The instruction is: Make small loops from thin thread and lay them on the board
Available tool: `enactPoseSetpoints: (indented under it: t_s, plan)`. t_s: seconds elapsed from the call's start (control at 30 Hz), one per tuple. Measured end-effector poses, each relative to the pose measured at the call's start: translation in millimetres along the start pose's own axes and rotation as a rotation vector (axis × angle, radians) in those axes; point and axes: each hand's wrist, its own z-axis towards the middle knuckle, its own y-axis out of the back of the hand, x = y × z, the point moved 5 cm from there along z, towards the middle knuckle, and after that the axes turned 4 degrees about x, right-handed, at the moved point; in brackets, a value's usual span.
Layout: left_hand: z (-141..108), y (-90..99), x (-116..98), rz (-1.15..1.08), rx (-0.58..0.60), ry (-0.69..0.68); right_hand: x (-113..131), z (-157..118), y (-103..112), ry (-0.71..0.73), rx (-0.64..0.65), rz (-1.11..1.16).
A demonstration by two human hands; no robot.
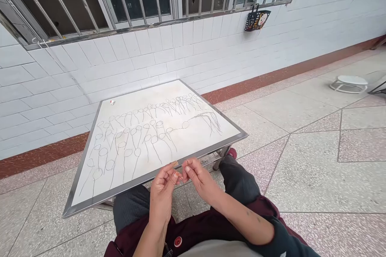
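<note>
Both hands meet just off the near edge of a white table (169, 88) with a grey metal rim. My left hand (165, 184) is closed in a pinch on a thin dark wire (187, 198), whose tail hangs down above my lap. The fingers of my right hand (197, 176) are pinched at the wire's upper part, close to the left fingertips. Several thin wire pieces with round loops (128, 152) lie in rows across the table. A bunch of wires without clear loops (211, 120) lies near the right side.
A small white and red object (112, 102) sits at the table's far left corner. Behind stands a white tiled wall (169, 56) with barred windows and a hanging dark basket (256, 20). A low white stool (352, 81) stands on the floor at the right.
</note>
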Motion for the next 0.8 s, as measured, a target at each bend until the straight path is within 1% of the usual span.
enactPoseSetpoints:
  t_s: [0.13, 0.27, 0.37, 0.43, 0.47, 0.57, 0.63, 0.7, 0.8]
  plan:
    - [-2, -1.3, -1, 0.000, 0.034, 0.012, 2, -1, 5, -0.004, -0.017, -0.037]
    - [-8, -7.4, -8, 0.066, 0.045, -0.039, 1, -1, 6, -0.033, -0.035, -0.034]
    - [-14, -10.7, -13, 0.221, 0.017, -0.108, 4, -2, 4, -0.066, -0.038, 0.081]
    - [-17, -10.5, -16, 0.373, -0.026, -0.193, 10, -4, 3, -0.067, -0.032, 0.147]
    - [-19, -10.0, -18, 0.450, -0.051, -0.249, 14, -6, 3, -0.058, -0.025, 0.142]
    - [-22, -10.3, -23, 0.646, -0.106, -0.447, 28, -10, 3, 0.013, 0.017, -0.028]
    - [-24, -12.5, -24, 0.754, -0.120, -0.548, 34, -11, 2, 0.066, 0.035, -0.168]
    - [-24, -15.4, -22, 0.830, -0.120, -0.586, 35, -11, 1, 0.103, 0.035, -0.257]
    - [-22, -19.7, -18, 0.845, -0.080, -0.576, 30, -10, -1, 0.122, 0.017, -0.288]
